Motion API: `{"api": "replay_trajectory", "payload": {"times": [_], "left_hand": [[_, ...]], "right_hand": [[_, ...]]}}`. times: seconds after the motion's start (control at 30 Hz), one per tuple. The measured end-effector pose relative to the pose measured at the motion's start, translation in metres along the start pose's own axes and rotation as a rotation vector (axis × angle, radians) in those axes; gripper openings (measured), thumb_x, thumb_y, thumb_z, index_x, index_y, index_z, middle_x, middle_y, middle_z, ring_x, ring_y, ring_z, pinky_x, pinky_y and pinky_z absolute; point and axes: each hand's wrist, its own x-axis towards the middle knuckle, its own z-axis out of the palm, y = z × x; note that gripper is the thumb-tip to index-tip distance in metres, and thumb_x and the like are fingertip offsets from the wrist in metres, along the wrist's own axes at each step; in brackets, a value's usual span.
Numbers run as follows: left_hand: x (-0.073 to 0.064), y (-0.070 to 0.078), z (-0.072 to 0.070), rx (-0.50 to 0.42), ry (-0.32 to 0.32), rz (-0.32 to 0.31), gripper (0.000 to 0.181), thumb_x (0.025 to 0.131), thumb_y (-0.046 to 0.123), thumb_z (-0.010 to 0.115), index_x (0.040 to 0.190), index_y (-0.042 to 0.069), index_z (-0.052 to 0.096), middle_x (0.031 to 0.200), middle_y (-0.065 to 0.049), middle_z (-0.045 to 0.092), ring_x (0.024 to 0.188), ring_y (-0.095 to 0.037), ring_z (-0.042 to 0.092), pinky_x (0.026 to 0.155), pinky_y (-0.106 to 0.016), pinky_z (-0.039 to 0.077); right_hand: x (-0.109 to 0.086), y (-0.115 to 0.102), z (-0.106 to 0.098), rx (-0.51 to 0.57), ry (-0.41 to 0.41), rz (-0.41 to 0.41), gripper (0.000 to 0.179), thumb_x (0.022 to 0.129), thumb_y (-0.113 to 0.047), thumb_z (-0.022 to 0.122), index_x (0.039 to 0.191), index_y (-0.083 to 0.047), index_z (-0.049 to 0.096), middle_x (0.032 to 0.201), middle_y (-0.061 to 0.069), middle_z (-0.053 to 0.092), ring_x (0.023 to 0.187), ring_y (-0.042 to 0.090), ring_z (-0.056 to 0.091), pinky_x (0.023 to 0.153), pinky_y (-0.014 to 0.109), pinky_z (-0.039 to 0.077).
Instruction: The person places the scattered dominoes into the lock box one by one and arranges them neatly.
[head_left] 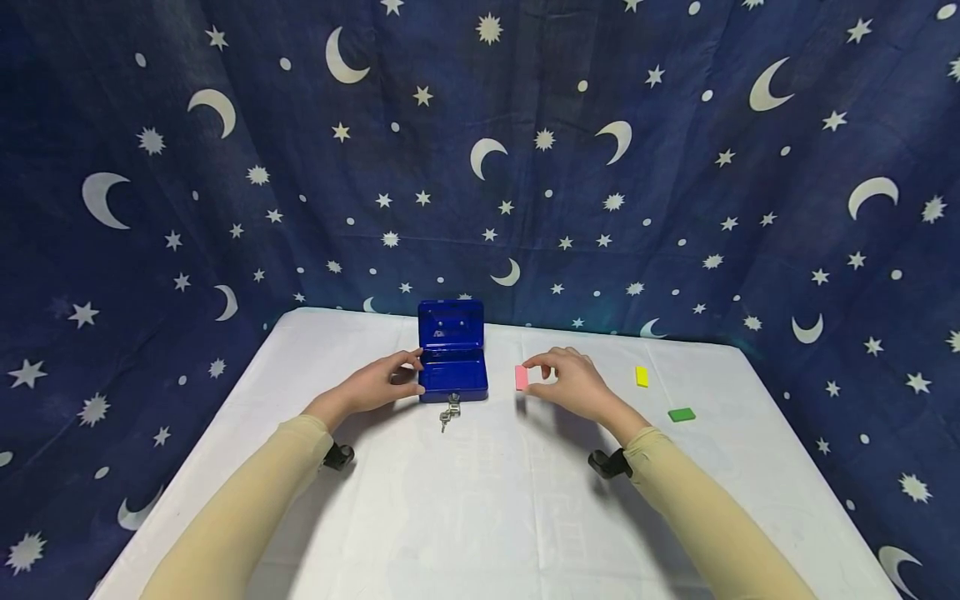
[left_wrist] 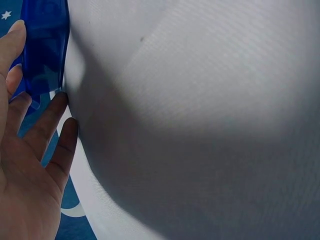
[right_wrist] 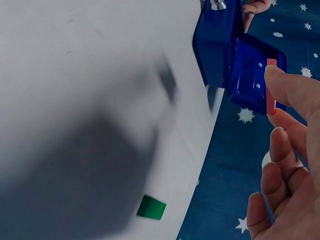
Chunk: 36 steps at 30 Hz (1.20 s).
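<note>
A blue metal cash box (head_left: 453,375) stands on the table with its lid (head_left: 451,325) raised at the back. Keys (head_left: 449,413) hang from the lock on its front. My left hand (head_left: 375,383) touches the box's left side with thumb and fingers spread, as the left wrist view (left_wrist: 37,165) also shows. Between thumb and forefinger, my right hand (head_left: 573,383) pinches a pink rectangular block (head_left: 521,377) above the table, to the right of the box. In the right wrist view the pink block (right_wrist: 271,90) appears edge-on in front of the raised lid.
A yellow block (head_left: 641,377) and a green block (head_left: 682,414) lie on the white tablecloth (head_left: 465,517) to the right of my right hand. Behind the table hangs a dark blue curtain (head_left: 525,217) with moons and stars.
</note>
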Motion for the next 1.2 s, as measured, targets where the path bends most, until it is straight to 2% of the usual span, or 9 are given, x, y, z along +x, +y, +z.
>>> {"api": "replay_trajectory", "payload": {"times": [0.2,0.5,0.73,0.9,1.03,1.2], "left_hand": [[0.000,0.001,0.000,-0.006,-0.005,-0.005,0.042,0.097,0.038,0.071,0.126,0.014,0.055,0.165,-0.001,0.029,0.137,-0.029,0.050,0.114,-0.049,0.037],[0.006,0.001,0.001,0.007,0.004,0.009,0.042,0.098,0.039,0.069,0.128,0.015,0.054,0.165,-0.002,0.029,0.137,-0.030,0.049,0.114,-0.052,0.036],[0.002,-0.003,0.001,0.040,-0.002,-0.035,0.043,0.096,0.043,0.070,0.127,0.018,0.053,0.165,-0.001,0.029,0.138,-0.030,0.049,0.113,-0.053,0.037],[0.003,-0.004,-0.001,0.051,0.008,-0.037,0.043,0.097,0.043,0.069,0.128,0.018,0.053,0.165,-0.001,0.030,0.137,-0.031,0.050,0.113,-0.055,0.037],[0.002,-0.005,-0.002,0.041,0.005,-0.038,0.044,0.096,0.042,0.070,0.129,0.017,0.054,0.165,-0.001,0.030,0.137,-0.031,0.050,0.113,-0.056,0.037],[0.002,-0.006,0.000,0.038,0.004,-0.030,0.043,0.097,0.041,0.070,0.128,0.016,0.054,0.165,0.000,0.030,0.138,-0.031,0.049,0.113,-0.055,0.036]], "right_hand": [[0.016,-0.011,0.008,-0.003,-0.010,-0.003,0.039,0.084,-0.039,0.081,0.120,-0.027,0.074,0.085,-0.002,0.059,0.087,0.018,0.047,0.078,0.039,0.033],[0.039,-0.029,0.018,-0.032,0.021,-0.010,0.037,0.083,-0.038,0.082,0.118,-0.027,0.075,0.081,-0.006,0.054,0.088,0.018,0.046,0.079,0.039,0.034],[0.054,-0.047,0.036,-0.023,-0.023,0.008,0.042,0.084,-0.045,0.082,0.121,-0.027,0.074,0.083,-0.006,0.055,0.087,0.019,0.045,0.077,0.038,0.035],[0.066,-0.059,0.045,-0.035,-0.032,0.029,0.043,0.084,-0.046,0.082,0.121,-0.027,0.074,0.084,-0.005,0.056,0.086,0.019,0.046,0.075,0.037,0.036],[0.077,-0.070,0.052,-0.063,-0.054,0.013,0.043,0.085,-0.047,0.081,0.121,-0.026,0.074,0.082,-0.005,0.056,0.085,0.018,0.047,0.073,0.036,0.036],[0.085,-0.079,0.065,-0.074,-0.098,0.019,0.042,0.085,-0.048,0.081,0.121,-0.026,0.075,0.084,-0.005,0.056,0.084,0.017,0.047,0.072,0.033,0.037]]}}
